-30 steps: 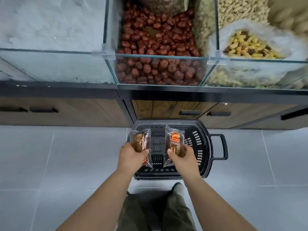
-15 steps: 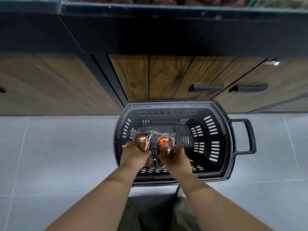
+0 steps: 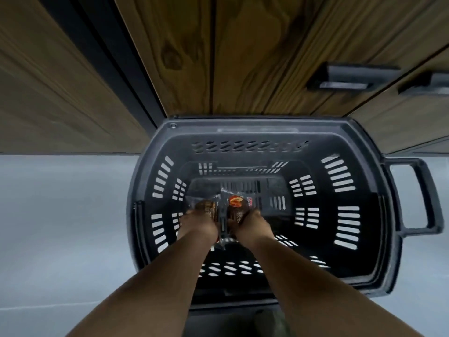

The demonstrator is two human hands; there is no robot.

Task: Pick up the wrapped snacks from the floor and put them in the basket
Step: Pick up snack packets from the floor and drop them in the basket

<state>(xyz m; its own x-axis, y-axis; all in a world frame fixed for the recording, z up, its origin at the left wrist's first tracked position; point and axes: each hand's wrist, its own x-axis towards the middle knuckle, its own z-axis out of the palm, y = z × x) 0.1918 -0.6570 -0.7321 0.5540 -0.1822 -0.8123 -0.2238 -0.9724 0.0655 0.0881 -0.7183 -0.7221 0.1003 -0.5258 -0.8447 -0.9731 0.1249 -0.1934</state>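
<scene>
Seen from above, a black slotted plastic basket [image 3: 340, 147] fills the centre of the frame, standing on a grey floor [image 3: 60, 215] against wooden cabinet doors [image 3: 243, 57] along the top. Both arms reach down inside it from the bottom edge. The left hand [image 3: 198, 226] grips one wrapped snack [image 3: 207, 209]; the right hand [image 3: 252, 226] grips another snack [image 3: 237, 205] with an orange mark. The two packets touch, low in the basket's left half.

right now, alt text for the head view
The left hand grips one wrapped snack and the right hand another, low inside a black slotted basket on a grey floor. Wooden cabinet doors with dark handles stand behind it.
</scene>
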